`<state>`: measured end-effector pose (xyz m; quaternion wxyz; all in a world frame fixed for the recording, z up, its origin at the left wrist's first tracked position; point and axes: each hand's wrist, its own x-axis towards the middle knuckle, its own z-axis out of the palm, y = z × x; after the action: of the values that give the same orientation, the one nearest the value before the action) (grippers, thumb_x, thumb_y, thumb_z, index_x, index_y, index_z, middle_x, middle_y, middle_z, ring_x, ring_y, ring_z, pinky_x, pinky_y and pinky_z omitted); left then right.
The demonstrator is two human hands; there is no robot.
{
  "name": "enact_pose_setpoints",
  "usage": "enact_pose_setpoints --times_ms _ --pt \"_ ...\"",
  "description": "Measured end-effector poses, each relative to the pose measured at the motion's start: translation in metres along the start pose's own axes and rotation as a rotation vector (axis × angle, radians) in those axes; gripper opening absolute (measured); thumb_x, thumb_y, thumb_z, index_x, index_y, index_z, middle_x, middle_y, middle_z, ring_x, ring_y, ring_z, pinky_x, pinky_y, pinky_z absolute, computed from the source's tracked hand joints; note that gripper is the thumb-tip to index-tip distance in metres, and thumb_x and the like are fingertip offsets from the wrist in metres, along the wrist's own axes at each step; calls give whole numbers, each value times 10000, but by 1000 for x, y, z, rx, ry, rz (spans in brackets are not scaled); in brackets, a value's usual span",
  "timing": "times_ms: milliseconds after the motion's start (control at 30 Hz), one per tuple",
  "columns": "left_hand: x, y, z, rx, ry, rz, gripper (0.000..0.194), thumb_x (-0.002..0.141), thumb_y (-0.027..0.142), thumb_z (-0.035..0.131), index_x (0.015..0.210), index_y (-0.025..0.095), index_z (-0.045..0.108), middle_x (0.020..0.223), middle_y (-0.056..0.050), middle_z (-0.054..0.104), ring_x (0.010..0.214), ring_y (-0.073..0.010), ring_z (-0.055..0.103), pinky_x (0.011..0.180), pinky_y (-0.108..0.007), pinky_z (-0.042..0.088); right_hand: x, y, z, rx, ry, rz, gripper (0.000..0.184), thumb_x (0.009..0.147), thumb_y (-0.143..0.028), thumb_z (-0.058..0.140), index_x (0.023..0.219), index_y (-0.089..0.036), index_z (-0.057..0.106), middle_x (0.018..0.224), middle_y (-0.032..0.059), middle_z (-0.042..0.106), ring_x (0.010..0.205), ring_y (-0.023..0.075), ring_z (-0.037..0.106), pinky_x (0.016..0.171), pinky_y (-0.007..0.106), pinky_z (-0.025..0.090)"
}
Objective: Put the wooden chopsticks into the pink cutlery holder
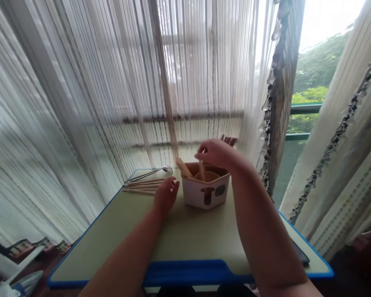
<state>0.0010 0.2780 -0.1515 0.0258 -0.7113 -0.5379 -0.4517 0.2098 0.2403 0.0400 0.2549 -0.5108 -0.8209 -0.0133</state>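
A white holder (205, 196) with a brown inside stands near the far side of the table. Over its opening, my right hand (214, 153) is closed, its fingers pinching the top of a light wooden stick-like piece (202, 170) that reaches down into the holder. More light wooden sticks (184, 168) lean in the holder's left part. Dark brown stick ends (228, 140) show behind my right wrist. My left hand (167, 193) rests left of the holder, fingers apart and holding nothing visible, beside several chopsticks (142, 185) lying on the table; it partly hides them.
A metal utensil with a shiny head (167, 168) lies behind the chopsticks. The pale table (198, 237) has a blue edge. A dark flat object (300, 252) lies at the right, partly behind my right arm. Striped sheer curtains (200, 74) hang just beyond the table.
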Motion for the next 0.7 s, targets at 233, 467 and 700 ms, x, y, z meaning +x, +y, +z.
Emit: enact_pose_setpoints --times_ms 233,467,700 --pt "-4 3 -2 99 25 20 249 872 364 382 959 195 542 784 -41 594 783 -174 555 750 -301 430 -2 0 -1 -57 45 56 171 719 -288 567 761 -175 688 728 64 658 605 148 541 538 263 356" --pt "-7 11 -1 101 57 -42 179 836 291 438 949 196 540 777 -33 600 774 -167 554 735 -289 427 4 6 11 -100 191 139 303 723 -262 566 1007 -174 626 835 88 655 729 196 561 600 287 386" --pt "10 -12 -45 179 -121 -171 354 809 360 495 1127 205 480 787 -51 635 731 -197 599 664 -297 435 -17 -48 2 25 185 -99 224 782 -346 523 886 -197 654 743 53 646 642 163 552 587 273 375"
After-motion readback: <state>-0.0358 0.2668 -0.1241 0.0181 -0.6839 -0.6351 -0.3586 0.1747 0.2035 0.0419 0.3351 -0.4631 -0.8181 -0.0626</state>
